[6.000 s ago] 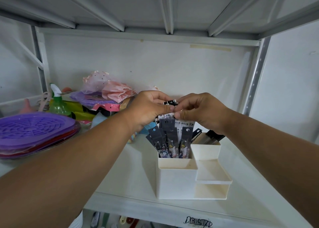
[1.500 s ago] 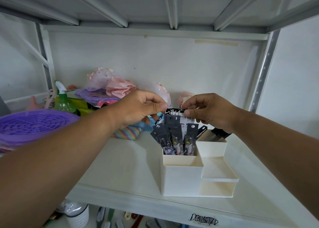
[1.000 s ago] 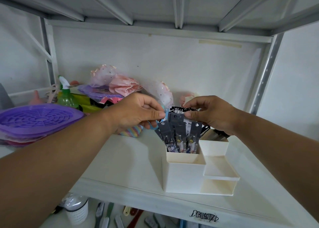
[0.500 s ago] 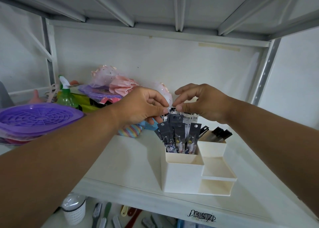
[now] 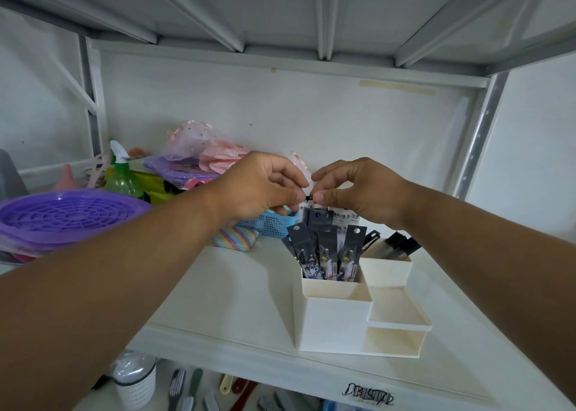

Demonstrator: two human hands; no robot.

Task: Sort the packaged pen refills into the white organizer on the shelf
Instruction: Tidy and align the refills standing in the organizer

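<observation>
Since half a second ago the right hand (image 5: 361, 189) has curled its fingers down, and both hands have come closer together above the refills (image 5: 324, 245). The left hand (image 5: 258, 189) and the right hand each pinch, thumb against forefinger, a small black top edge between them; it seems to belong to a refill pack, but this is too small to tell for sure. The other fingers of both hands are curled.

The refills stand upright in the tall left rear compartment of the organizer (image 5: 333, 320), dark packs in front and white packs behind. The print on them cannot be read.

The organizer stands near the front edge of the shelf (image 5: 224, 292), toward its right side. Black writing (image 5: 367, 399) is on the front edge of the shelf below the organizer; it is stylised and not readable.
</observation>
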